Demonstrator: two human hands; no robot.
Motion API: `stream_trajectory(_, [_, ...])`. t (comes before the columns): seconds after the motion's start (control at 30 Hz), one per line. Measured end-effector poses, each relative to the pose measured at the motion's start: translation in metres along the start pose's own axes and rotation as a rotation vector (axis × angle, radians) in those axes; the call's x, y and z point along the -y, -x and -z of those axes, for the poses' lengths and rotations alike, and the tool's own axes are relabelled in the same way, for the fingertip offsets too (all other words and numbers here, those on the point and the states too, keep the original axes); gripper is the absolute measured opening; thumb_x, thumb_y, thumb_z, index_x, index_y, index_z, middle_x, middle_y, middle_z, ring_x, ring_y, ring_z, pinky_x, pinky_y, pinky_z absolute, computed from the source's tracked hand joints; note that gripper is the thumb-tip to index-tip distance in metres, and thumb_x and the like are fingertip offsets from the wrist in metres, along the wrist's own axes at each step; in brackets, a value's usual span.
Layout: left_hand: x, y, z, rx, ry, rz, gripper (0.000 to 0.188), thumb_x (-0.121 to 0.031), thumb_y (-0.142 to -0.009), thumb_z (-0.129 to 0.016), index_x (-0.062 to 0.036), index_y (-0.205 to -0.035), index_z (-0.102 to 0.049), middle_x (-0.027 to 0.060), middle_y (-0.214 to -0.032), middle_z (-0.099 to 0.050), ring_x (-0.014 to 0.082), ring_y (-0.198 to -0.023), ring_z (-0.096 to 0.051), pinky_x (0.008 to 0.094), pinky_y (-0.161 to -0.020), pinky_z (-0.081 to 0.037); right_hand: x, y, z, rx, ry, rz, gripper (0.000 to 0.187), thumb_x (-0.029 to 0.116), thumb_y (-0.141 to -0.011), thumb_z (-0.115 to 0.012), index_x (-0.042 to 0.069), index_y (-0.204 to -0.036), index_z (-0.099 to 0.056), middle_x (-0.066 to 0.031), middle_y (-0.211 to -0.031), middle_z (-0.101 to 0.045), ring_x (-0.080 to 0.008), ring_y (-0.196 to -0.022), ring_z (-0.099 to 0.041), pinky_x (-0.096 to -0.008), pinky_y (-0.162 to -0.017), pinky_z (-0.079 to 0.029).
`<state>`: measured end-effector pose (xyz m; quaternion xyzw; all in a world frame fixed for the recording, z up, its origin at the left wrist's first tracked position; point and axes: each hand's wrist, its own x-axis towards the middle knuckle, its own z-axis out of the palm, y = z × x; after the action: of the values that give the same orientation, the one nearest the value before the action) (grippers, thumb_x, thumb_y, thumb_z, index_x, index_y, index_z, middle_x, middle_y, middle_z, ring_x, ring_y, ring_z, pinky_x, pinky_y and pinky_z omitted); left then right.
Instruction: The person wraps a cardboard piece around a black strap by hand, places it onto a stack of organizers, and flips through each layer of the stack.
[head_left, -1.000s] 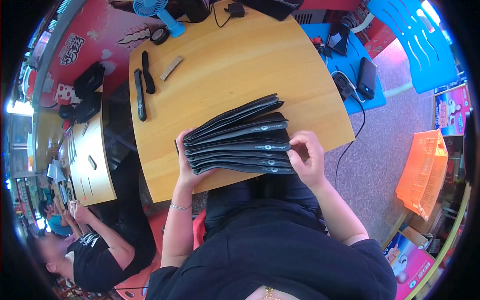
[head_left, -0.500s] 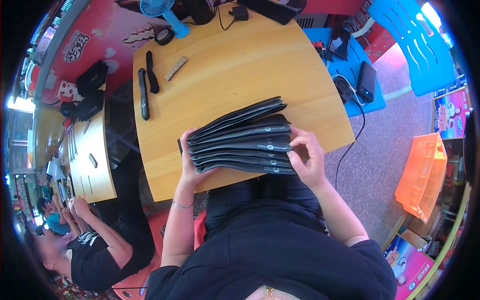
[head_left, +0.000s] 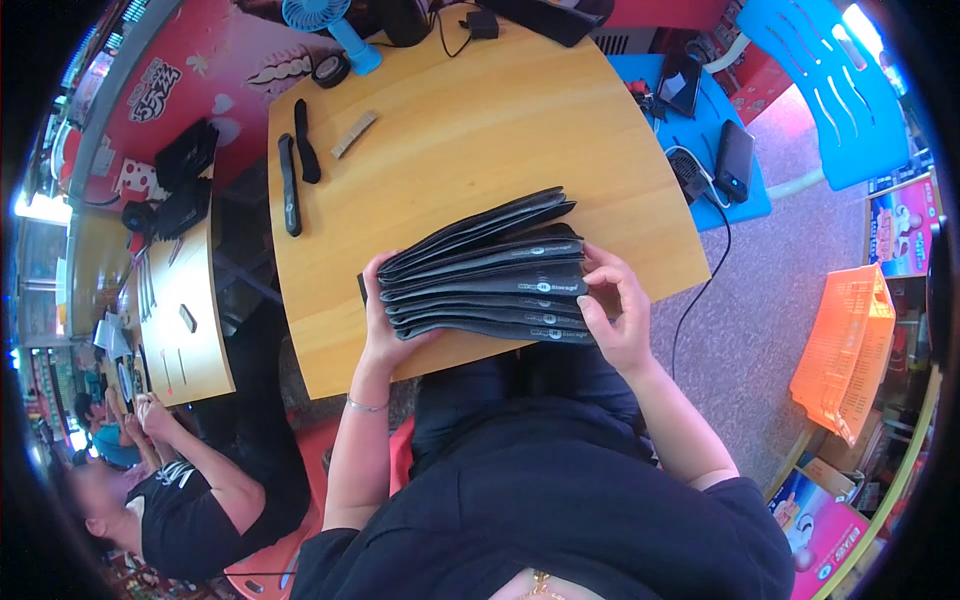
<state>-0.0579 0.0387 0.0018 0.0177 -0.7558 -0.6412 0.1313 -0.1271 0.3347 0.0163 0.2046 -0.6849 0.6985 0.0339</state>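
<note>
A thick stack of flat black fabric pieces (head_left: 480, 285), with pale print along several edges, is held over the near edge of the table. The pieces fan apart toward their right ends. My left hand (head_left: 385, 318) is closed round the stack's left end, thumb on the far side. At the right end, the thumb and forefinger of my right hand (head_left: 618, 310) pinch the edge of one middle piece.
On the wooden table (head_left: 400, 190) lie two black straps (head_left: 290, 185) and a small tan block (head_left: 354, 134). A blue fan (head_left: 335, 30) stands at the back. On the right are a blue stool (head_left: 700, 130) and an orange basket (head_left: 842, 350). A person (head_left: 200, 500) sits at the left.
My right hand's pinch has shifted slightly up the stack's right end, and the right ends of the pieces have spread a little differently. My left hand keeps its hold.
</note>
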Motion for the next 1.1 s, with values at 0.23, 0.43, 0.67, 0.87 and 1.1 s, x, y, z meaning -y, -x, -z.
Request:
stream_trajectory(0.23, [-0.003, -0.001, -0.003, -0.020, -0.065, -0.005, 0.107, -0.009, -0.053, -0.091, -0.0089, -0.139, -0.027, 0.0084, -0.126, -0.047, 0.0214, -0.118, -0.049, 0.0363, -0.104, -0.041, 0.002, 0.004, 0.010, -0.043, -0.109, -0.255, 0.026, -0.003, -0.093, -0.053, 0.000, -0.119, -0.054, -0.0155, -0.125, -0.059, -0.0179, -0.109, -0.060, -0.0310, -0.096, -0.047])
stream_trajectory(0.43, [0.005, 0.000, 0.001, -0.025, -0.119, -0.046, 0.104, -0.009, -0.056, -0.090, -0.0084, -0.139, -0.027, 0.0083, -0.126, -0.047, 0.0210, -0.117, -0.050, 0.0358, -0.103, -0.041, -0.006, 0.021, 0.020, -0.154, -0.042, -0.271, 0.019, -0.006, -0.092, -0.054, -0.001, -0.110, -0.054, -0.0090, -0.103, -0.063, -0.0149, -0.096, -0.065, -0.0262, -0.085, -0.051])
stream_trajectory(0.67, [0.001, -0.002, -0.005, -0.040, -0.106, -0.023, 0.101, -0.009, -0.060, -0.089, -0.0084, -0.139, -0.027, 0.0083, -0.125, -0.048, 0.0211, -0.116, -0.050, 0.0361, -0.103, -0.041, 0.001, 0.039, 0.015, -0.061, 0.024, -0.156, 0.024, -0.009, -0.086, -0.061, -0.004, -0.108, -0.055, -0.0127, -0.106, -0.064, -0.0168, -0.094, -0.067, -0.0295, -0.087, -0.054])
stream_trajectory(0.87, [-0.005, -0.003, -0.006, -0.055, -0.122, -0.026, 0.099, -0.003, -0.060, -0.087, -0.0089, -0.139, -0.027, 0.0086, -0.123, -0.051, 0.0213, -0.115, -0.051, 0.0365, -0.102, -0.042, 0.008, 0.032, 0.012, -0.015, 0.011, -0.137, 0.032, -0.010, -0.088, -0.060, -0.003, -0.118, -0.052, -0.0132, -0.122, -0.056, -0.0156, -0.102, -0.062, -0.0288, -0.092, -0.050])
stream_trajectory(1.1, [-0.007, -0.003, -0.008, -0.073, -0.086, 0.018, 0.097, -0.002, -0.061, -0.087, -0.0088, -0.137, -0.028, 0.0085, -0.122, -0.052, 0.0208, -0.114, -0.053, 0.0361, -0.101, -0.043, 0.000, 0.029, 0.009, -0.068, 0.060, -0.105, 0.030, -0.006, -0.081, -0.071, -0.001, -0.107, -0.057, -0.0112, -0.110, -0.060, -0.0163, -0.094, -0.064, -0.0278, -0.082, -0.052])
